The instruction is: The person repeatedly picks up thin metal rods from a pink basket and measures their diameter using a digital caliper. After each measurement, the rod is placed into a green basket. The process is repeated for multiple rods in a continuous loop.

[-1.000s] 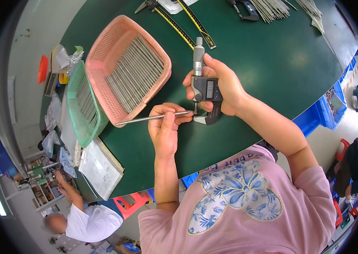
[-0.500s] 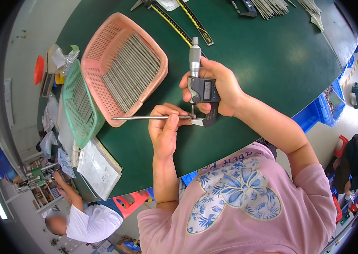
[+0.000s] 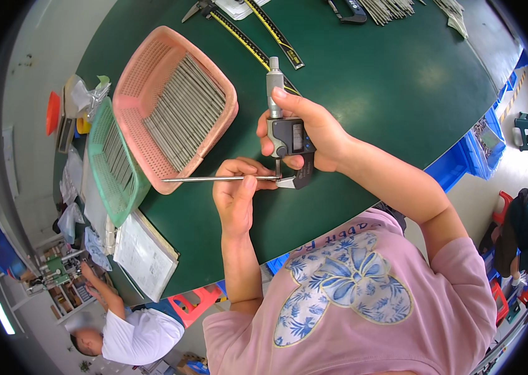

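A thin grey metal rod (image 3: 198,179) lies level in my left hand (image 3: 236,199), pinched between thumb and fingers. Its right end sits in the jaws of a digital micrometer (image 3: 290,136). My right hand (image 3: 315,128) is wrapped round the micrometer's dark frame, with the thumb up by the silver thimble. The rod's left end reaches over the near corner of a pink perforated basket (image 3: 231,111), where many similar rods (image 3: 186,112) lie side by side. Whether the jaws touch the rod is too small to tell.
A green basket (image 3: 117,203) with more rods stands left of the pink one. Papers (image 3: 145,256) lie at the table's near left edge. Calipers (image 3: 239,37), another micrometer (image 3: 350,11) and loose rods (image 3: 389,9) are at the back. A co-worker (image 3: 142,334) sits at lower left.
My right thumb has moved up toward the micrometer's thimble. The rod's end stays at the jaws. The whole view has shifted slightly.
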`<state>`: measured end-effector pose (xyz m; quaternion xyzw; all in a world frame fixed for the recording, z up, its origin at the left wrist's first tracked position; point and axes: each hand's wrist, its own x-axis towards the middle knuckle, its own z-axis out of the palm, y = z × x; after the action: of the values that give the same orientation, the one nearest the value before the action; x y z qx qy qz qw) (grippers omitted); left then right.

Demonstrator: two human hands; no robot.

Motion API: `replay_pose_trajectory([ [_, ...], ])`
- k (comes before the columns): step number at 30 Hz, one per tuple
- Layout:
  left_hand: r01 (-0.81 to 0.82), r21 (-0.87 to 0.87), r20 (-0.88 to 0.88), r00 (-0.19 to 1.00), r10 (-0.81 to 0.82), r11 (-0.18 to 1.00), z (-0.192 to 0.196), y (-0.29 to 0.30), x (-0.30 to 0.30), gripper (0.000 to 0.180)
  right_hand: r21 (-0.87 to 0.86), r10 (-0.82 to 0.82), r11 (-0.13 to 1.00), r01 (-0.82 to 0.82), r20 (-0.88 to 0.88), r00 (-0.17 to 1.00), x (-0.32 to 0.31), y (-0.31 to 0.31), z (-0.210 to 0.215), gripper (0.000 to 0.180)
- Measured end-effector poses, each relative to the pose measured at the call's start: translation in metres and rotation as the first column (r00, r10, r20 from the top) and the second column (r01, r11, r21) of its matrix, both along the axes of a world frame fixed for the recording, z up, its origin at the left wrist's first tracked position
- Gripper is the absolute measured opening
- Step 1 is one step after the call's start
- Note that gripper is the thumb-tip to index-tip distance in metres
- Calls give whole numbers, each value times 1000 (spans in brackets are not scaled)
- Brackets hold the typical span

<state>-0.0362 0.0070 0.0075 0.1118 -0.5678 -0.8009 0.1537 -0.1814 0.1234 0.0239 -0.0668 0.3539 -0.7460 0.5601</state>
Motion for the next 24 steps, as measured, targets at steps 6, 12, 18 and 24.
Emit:
replay_pose_trajectory([
  [6,-41,-51,54,998,44,998,-2,-1,3,14,-17,19,1000,-19,-16,1000,2,0,0,54],
  [12,22,14,61,998,-23,1000,1,-2,3,17,21,25,999,-26,50,998,2,0,2,59],
  [18,54,81,7,998,-55,995,3,-3,3,16,34,40,998,-45,130,991,0,0,3,59],
  [24,113,52,1,994,-113,992,0,-4,4,17,28,53,998,-56,87,995,1,1,2,56],
])
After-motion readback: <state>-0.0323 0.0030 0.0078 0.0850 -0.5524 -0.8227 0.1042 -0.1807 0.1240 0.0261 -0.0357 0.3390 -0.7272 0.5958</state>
